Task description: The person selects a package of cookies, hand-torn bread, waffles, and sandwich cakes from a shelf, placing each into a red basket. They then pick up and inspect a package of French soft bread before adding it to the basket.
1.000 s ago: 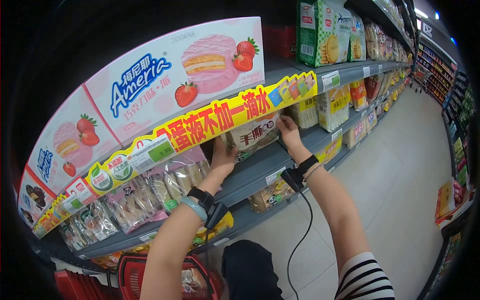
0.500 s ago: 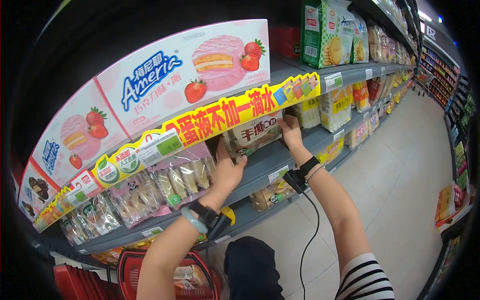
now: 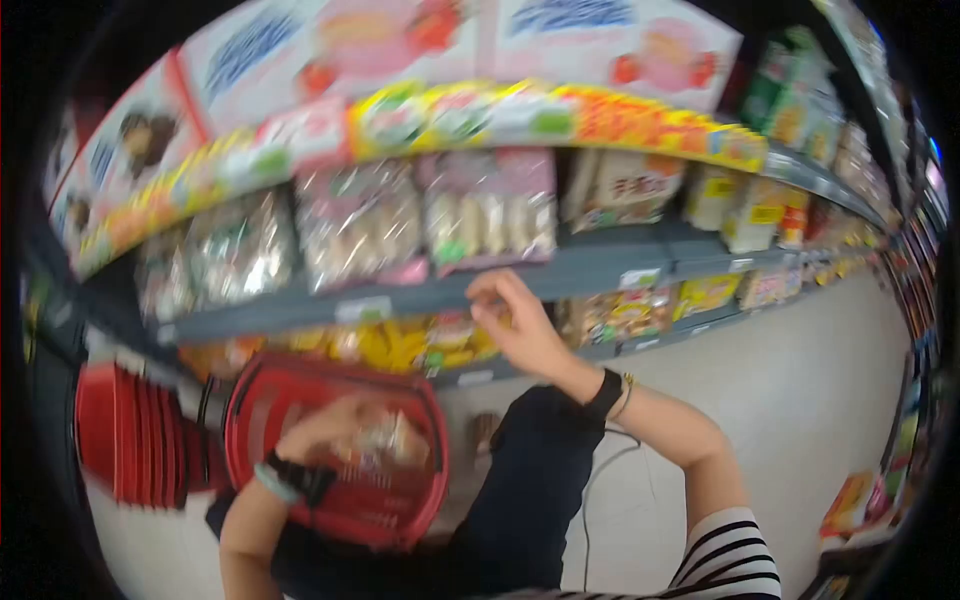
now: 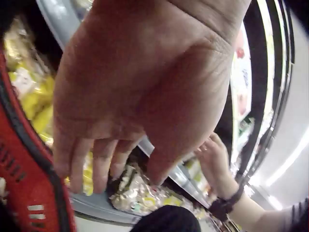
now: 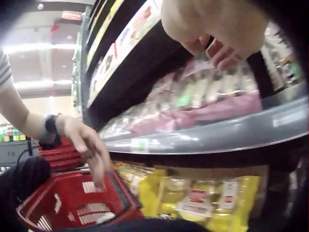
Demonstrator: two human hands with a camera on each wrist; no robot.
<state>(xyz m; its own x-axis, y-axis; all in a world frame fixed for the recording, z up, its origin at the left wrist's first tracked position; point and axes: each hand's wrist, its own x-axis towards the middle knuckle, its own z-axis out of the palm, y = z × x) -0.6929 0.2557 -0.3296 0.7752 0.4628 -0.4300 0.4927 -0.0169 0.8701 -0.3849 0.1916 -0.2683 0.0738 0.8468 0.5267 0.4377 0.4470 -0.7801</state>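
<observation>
She has both hands free, two of them and nothing in either. The left hand [image 3: 320, 428] hangs low over the one red basket [image 3: 395, 515], which sits down by her dark knee, below the shelves. Its fingers [image 4: 99, 164] droop straight and slack, a little apart, pinching nothing. Something pale lies in the basket just beside that hand, too blurred to name. A stack of more red baskets [image 3: 130, 440] stands just to the left; I can't count them.

The right hand [image 3: 520, 330] is up in front of the grey shelf edge [image 3: 600, 270], apart from it, its fingers [image 5: 219, 50] loosely curled and empty. Above it on that shelf I make out two pink-trimmed packets [image 3: 487, 210] side by side. Yellow packets [image 5: 212, 198] fill the shelf beneath.
</observation>
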